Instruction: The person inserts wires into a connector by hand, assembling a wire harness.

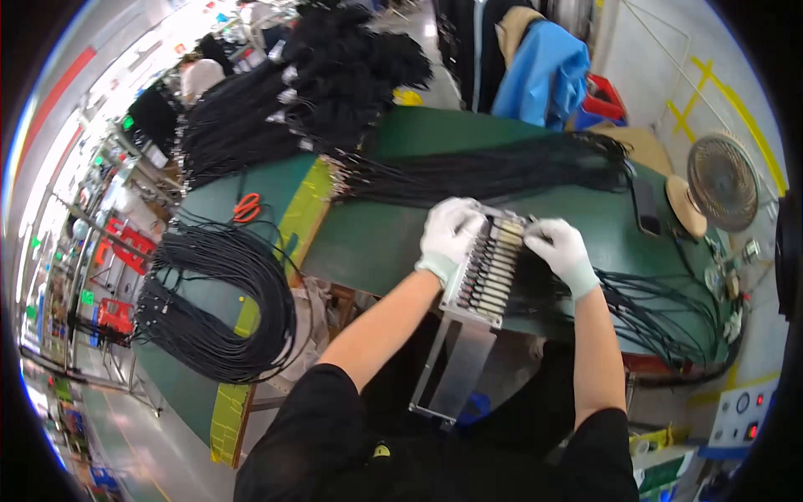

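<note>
A metal fixture (pixel 485 276) with a row of several pale slots and dark cable ends stands at the table's near edge, a flat metal plate (pixel 456 368) reaching down from it toward me. My left hand (pixel 452 236), in a white glove, is at the fixture's upper left side with its fingers curled in; what lies between them is hidden. At the upper right corner my right hand (pixel 562 253), also gloved in white, has thumb and forefinger pinched together beside a small dark end. Whatever this pinch holds is too small to name.
A long bundle of black cables (pixel 485 171) lies across the green table (pixel 351 247). More cables (pixel 661 314) spread at right. Coiled cables (pixel 222 259) and orange-handled scissors (pixel 247 207) are at left. A phone (pixel 645 207) and a fan (pixel 721 182) stand at right.
</note>
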Demonstrator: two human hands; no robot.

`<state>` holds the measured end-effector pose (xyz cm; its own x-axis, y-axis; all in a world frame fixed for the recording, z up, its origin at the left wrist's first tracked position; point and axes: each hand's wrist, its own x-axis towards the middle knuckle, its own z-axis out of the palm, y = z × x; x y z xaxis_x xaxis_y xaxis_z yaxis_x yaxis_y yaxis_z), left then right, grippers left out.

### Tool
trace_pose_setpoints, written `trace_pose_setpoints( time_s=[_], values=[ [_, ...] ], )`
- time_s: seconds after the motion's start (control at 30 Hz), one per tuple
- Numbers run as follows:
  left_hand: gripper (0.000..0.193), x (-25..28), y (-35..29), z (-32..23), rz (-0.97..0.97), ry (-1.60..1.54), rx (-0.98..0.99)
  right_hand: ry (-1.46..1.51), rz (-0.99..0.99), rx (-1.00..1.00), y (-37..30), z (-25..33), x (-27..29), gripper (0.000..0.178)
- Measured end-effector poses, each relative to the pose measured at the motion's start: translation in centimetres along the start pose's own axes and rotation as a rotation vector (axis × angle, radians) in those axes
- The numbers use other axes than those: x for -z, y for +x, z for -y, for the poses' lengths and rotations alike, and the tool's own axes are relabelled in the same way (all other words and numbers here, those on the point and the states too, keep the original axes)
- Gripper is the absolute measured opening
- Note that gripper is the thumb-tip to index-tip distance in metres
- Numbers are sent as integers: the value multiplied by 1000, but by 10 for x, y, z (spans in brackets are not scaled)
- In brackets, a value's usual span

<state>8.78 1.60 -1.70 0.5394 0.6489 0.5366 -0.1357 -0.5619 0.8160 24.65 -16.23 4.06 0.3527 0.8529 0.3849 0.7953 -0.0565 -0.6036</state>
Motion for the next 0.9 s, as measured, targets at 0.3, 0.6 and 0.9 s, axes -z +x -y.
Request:
trace_pose_setpoints(
  time_s=[0.3, 0.6, 0.9],
  values=[
    [20, 6, 3, 5, 14, 287, -60, -230, -89, 109, 11, -4, -7, 9],
    [17, -4, -4, 4, -40, 289, -162, -362, -113, 190, 4, -2, -4, 9],
    [17, 7, -4, -4, 29, 343, -143, -335, -111, 181, 9, 1, -10, 13]
  ],
)
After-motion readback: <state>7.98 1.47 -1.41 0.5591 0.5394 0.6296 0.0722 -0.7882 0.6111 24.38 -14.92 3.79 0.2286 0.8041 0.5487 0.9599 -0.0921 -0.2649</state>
